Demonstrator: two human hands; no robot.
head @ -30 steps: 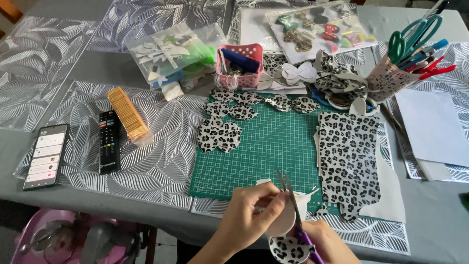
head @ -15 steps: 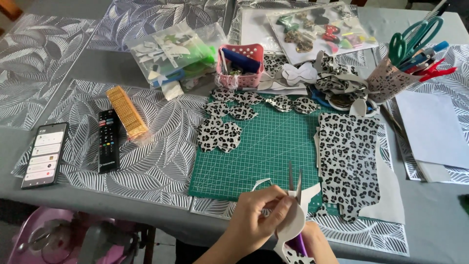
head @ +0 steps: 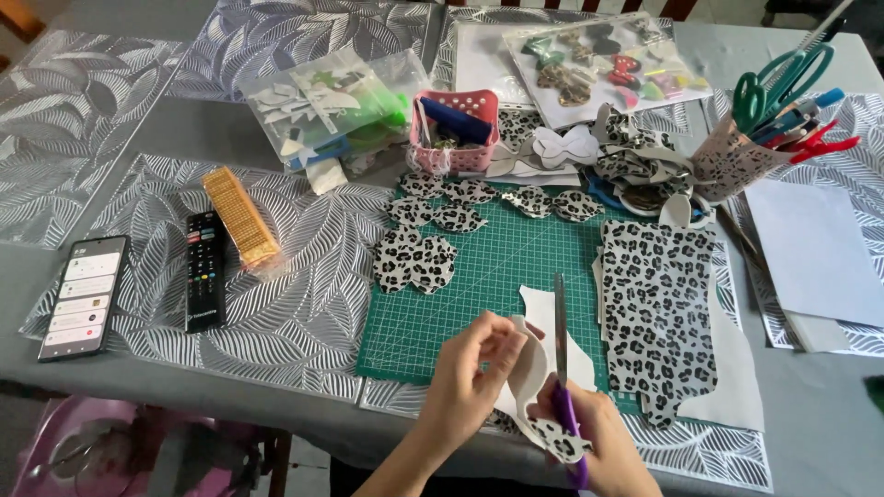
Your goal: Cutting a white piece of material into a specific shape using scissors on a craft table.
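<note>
My left hand [head: 471, 375] pinches a curved piece of leopard-print fabric [head: 543, 405], white side up, at the near edge of the green cutting mat [head: 479, 276]. My right hand [head: 608, 442] grips purple-handled scissors [head: 560, 322], whose blades point away from me and sit against the fabric piece. A large leopard-print sheet [head: 658, 317] lies on the mat just right of my hands. Several cut leopard-print shapes [head: 412, 260] rest on the mat's far left part.
A phone [head: 83, 294], a black remote [head: 204, 270] and a gold box [head: 241, 217] lie at left. A pink basket [head: 453, 131], a plastic bag of pieces [head: 322, 106], a cup of scissors and pens [head: 737, 156] and white paper [head: 815, 248] sit behind and right.
The scissors have swung upright and moved up over the mat. My left hand has turned the fabric piece, and both hands have shifted slightly right.
</note>
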